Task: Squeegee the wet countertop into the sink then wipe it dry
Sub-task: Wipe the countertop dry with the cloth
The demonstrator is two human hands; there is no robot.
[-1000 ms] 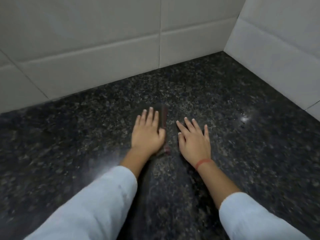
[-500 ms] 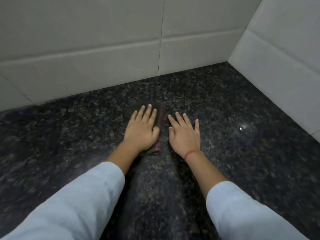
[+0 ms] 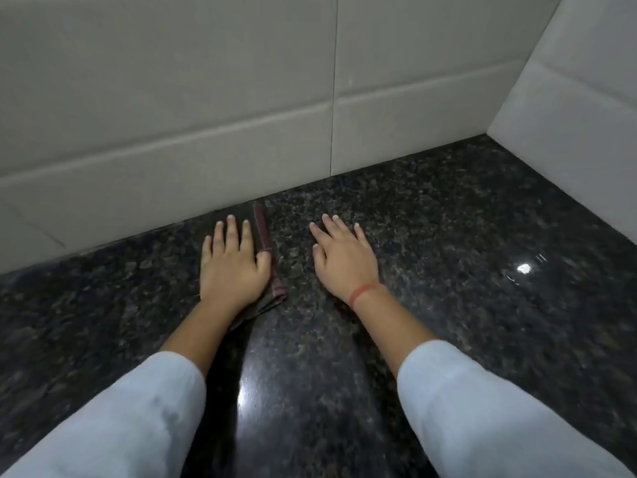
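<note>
The left hand has pushed the cloth beneath its palm forward to the tiled wall, and the right hand has drifted farther from it.

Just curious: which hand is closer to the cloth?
Left. The left hand lies flat on the cloth; the right hand rests on bare countertop beside it, apart.

Most of the cloth hidden under left hand; only its red-striped edge and near corner show; fold and full extent cannot be told; left sleeve and right sleeve cut off by bottom edge; desk runs out of frame left, right, below; its right side blurred; wet film or dry sheen there, cannot tell; wall tiles cut off at top.
</note>
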